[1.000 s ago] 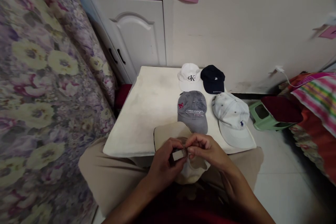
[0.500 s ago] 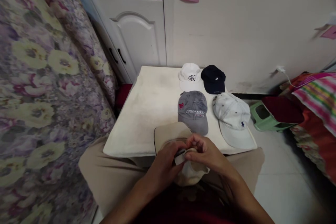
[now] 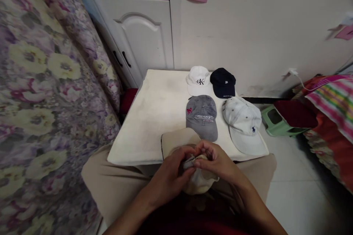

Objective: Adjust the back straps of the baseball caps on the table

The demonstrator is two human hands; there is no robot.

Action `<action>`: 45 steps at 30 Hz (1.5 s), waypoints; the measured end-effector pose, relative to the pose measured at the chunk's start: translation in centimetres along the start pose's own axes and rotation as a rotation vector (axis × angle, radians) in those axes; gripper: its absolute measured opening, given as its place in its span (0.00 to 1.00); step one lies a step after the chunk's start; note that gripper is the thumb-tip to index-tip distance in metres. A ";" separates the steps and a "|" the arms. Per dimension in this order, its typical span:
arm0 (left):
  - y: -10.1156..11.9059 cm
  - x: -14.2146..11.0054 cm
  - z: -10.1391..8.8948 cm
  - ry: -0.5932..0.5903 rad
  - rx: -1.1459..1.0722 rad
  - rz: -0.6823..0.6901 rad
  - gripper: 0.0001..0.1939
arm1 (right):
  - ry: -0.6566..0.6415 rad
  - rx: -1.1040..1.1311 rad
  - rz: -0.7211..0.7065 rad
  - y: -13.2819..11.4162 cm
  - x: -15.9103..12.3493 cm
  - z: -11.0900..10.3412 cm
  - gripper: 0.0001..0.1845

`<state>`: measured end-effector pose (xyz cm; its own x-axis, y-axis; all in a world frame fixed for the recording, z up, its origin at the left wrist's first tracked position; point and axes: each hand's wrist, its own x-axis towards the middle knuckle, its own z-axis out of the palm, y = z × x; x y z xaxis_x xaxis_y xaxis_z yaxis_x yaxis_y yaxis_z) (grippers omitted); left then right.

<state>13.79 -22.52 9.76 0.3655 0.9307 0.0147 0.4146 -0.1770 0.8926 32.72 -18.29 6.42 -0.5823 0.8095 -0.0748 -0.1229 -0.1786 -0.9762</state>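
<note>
Our left hand, nearer to us than the gray cap and a little to its left, has its thumb and fingers bent around a pale strip on the cream cap, pinching it. Our right hand, directly on our side of the gray cap, meets it there, thumb and forefinger pinched together on the cream cap's edge; which layer they grip is too small for us to tell. We have the cream cap between us and the gray cap, its brim pointing away over the near rim of the table, its crown hanging toward our lap. Its brim lies just beside the gray cap's brim, and we cannot tell whether the two touch.

Beyond the gray cap we see the white cap, and beyond it to the right the navy cap. To the right of the gray cap sits the pale blue cap, brim toward us. Farther right of the gray cap, well apart, we see a green stool on the floor.
</note>
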 end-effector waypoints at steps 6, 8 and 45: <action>-0.2 0.1 0.3 0.011 0.014 -0.029 0.14 | -0.008 -0.025 -0.003 -0.1 0.1 -0.1 0.10; -0.2 0.1 0.4 0.012 0.018 -0.036 0.14 | -0.003 -0.045 -0.021 -0.2 0.1 -0.1 0.09; -0.4 1.6 -1.7 0.059 -0.531 -0.145 0.09 | -0.011 -0.238 -0.118 -1.5 0.8 -0.1 0.08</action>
<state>12.79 -20.44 10.19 0.2820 0.9527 -0.1134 -0.0261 0.1258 0.9917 32.54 -17.35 7.76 -0.5843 0.8104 0.0430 0.0013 0.0539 -0.9985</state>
